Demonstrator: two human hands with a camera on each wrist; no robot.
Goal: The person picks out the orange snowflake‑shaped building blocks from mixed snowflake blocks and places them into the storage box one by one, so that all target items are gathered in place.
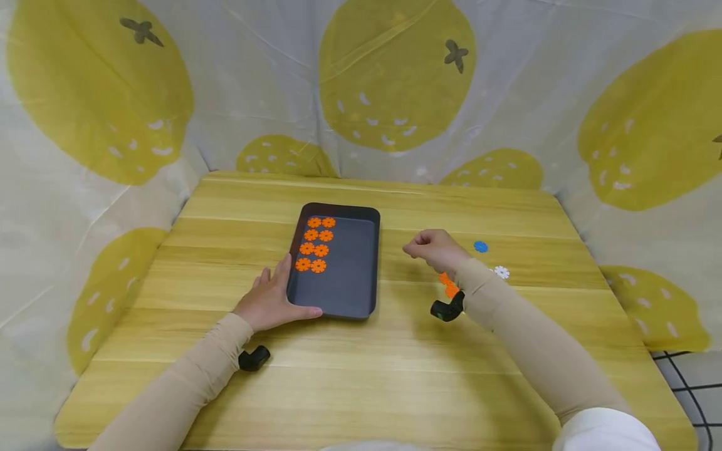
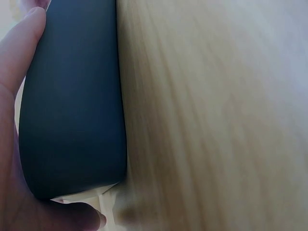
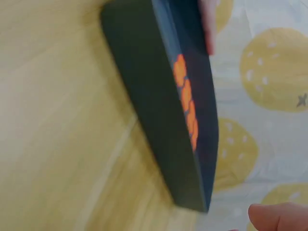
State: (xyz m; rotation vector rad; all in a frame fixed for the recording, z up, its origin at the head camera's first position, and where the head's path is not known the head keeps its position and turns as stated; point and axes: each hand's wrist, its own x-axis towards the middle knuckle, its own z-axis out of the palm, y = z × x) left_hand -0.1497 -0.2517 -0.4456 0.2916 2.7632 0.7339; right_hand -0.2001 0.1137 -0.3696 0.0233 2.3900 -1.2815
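Observation:
A dark grey rectangular tray [image 1: 344,288] stands on the table, with several orange flower-shaped discs [image 1: 318,250] in two columns along its left side. My left hand [image 1: 273,300] rests against the tray's near left corner, its fingers fairly straight along the left wall and the thumb across the near end. Right of the tray, above the table, is my right hand [image 1: 437,247], thumb and fingers brought together; whether something small is between the fingertips is hidden. Loose orange discs [image 1: 451,290] lie partly covered by the right wrist. The right wrist view shows the tray's side wall [image 3: 144,96].
A blue disc [image 1: 481,247] and a white disc [image 1: 501,272] lie on the wooden table [image 1: 338,388], beyond and right of my right wrist. A lemon-print curtain [image 1: 271,75] stands behind the table and at its sides. Black wrist mounts [image 1: 255,358] jut out under both forearms.

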